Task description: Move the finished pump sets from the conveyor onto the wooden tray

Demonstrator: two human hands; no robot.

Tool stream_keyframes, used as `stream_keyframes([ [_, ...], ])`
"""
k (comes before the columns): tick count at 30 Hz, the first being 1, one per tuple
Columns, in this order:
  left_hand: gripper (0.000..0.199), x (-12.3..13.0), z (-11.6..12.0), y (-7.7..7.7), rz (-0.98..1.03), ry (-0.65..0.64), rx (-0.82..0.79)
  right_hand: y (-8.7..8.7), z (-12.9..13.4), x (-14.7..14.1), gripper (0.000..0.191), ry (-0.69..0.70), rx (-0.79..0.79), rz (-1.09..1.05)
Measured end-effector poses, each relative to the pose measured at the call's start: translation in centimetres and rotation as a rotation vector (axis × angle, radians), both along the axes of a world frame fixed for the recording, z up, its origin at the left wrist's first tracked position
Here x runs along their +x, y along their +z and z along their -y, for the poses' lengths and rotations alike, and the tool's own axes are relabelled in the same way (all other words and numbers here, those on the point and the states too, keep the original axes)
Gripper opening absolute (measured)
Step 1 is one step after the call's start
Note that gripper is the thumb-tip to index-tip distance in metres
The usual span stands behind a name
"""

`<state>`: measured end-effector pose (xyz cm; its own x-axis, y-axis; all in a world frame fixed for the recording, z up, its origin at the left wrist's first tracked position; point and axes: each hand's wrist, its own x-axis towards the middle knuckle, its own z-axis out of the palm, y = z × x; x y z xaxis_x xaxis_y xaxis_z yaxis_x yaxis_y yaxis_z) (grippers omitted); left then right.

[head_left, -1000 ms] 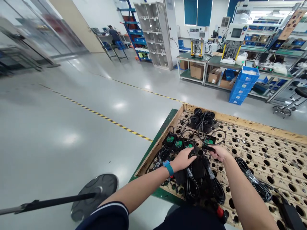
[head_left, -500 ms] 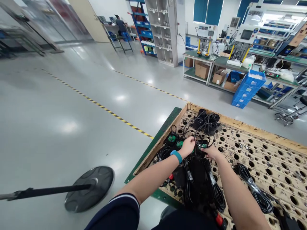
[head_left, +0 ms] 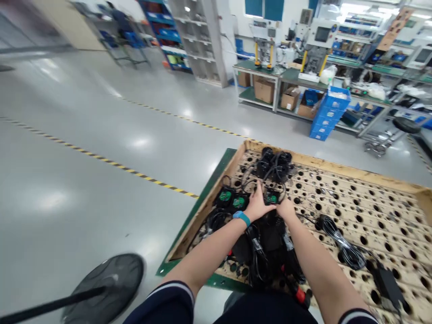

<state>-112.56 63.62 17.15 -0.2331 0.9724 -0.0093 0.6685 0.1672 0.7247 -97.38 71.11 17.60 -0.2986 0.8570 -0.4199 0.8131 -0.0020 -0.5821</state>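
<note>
A black housing with a green circuit board (head_left: 272,198) lies between my two hands on a perforated wooden board (head_left: 340,189). My left hand (head_left: 258,206) has its fingers stretched along the housing's left side, with the thumb apart along its near edge. At the near right corner, my right hand (head_left: 285,209) is closed on the housing; its fingertips are partly hidden. Left of them sit two more black housings with green discs (head_left: 225,196). Beyond are several round black parts (head_left: 268,155) with cables. Bundled black cables (head_left: 258,256) lie below my hands.
A coiled cable (head_left: 344,245) with a black adapter (head_left: 388,284) lies on the right. A wooden rim (head_left: 337,167) edges the board. A round-based stand (head_left: 111,283) is on the floor at left. Stacked blue bins (head_left: 329,114) and workbenches (head_left: 258,69) stand ahead; a seated person is far off.
The view has swung to the right. My left hand has opened from a pinch near the cable and now spreads beside the housing. My right hand stays at the housing's right side.
</note>
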Motion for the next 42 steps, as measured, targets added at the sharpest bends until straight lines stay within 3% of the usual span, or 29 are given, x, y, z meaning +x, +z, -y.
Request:
stream_keyframes([
  [3,0.128,2.2,0.5,0.8,-0.197,0.176,0.227,-0.4,1.1,0.5,0.037,-0.081,0.038,0.045],
  [4,0.116,2.8,0.6,1.1,-0.257,0.151,0.286,-0.6,1.3,0.6,0.037,-0.092,0.052,0.037],
  [6,0.084,3.6,0.5,1.6,-0.316,-0.09,0.338,-0.6,1.5,1.0,0.031,-0.088,0.081,0.003],
  [8,0.06,4.1,-0.2,1.7,-0.316,-0.391,0.265,0.0,2.0,2.4,0.021,-0.068,0.115,-0.035],
  [9,0.055,4.2,-0.6,1.7,-0.32,-0.476,0.196,0.5,2.4,3.6,0.019,-0.062,0.136,-0.05],
  [13,0.053,4.2,-2.0,1.6,-0.403,-0.479,0.014,2.6,5.1,12.5,0.037,-0.115,0.293,-0.01],
  [15,0.052,4.2,-1.8,1.9,-0.435,-0.473,0.003,2.6,6.1,18.2,0.061,-0.16,0.494,0.261],
  [17,0.051,4.8,-0.9,2.5,-0.449,-0.441,-0.002,2.0,6.4,22.8,0.08,-0.19,0.461,0.5],
  [19,0.056,6.0,0.6,3.1,-0.464,-0.393,-0.002,1.4,6.4,25.6,0.07,-0.118,0.386,0.617],
  [23,0.07,8.8,3.8,3.3,-0.451,-0.388,-0.084,2.4,6.9,25.9,0.048,0.02,0.376,0.621],
  [28,0.056,11.2,5.2,3.1,-0.415,-0.411,-0.182,4.8,10.6,21.2,0.045,0.066,0.31,0.422],
  [31,0.063,13.0,4.7,3.6,-0.403,-0.415,-0.069,4.1,12.6,18.0,0.048,0.069,0.276,0.335],
  [34,0.068,15.5,4.0,4.0,-0.343,-0.622,-0.006,2.9,13.6,17.4,0.05,0.084,0.251,0.21],
  [36,0.069,16.9,3.5,3.9,-0.332,-0.734,-0.034,2.7,14.3,19.3,0.047,0.092,0.298,0.1],
  [38,0.073,17.8,3.1,3.4,-0.324,-0.767,-0.068,2.9,15.4,23.2,0.05,0.064,0.376,0.1],
  [40,0.079,18.0,2.6,2.7,-0.295,-0.775,-0.089,3.1,16.7,28.4,0.063,-0.003,0.42,0.259],
  [42,0.078,17.9,2.2,2.1,-0.262,-0.777,-0.103,3.0,18.0,33.7,0.074,-0.098,0.366,0.457],
])
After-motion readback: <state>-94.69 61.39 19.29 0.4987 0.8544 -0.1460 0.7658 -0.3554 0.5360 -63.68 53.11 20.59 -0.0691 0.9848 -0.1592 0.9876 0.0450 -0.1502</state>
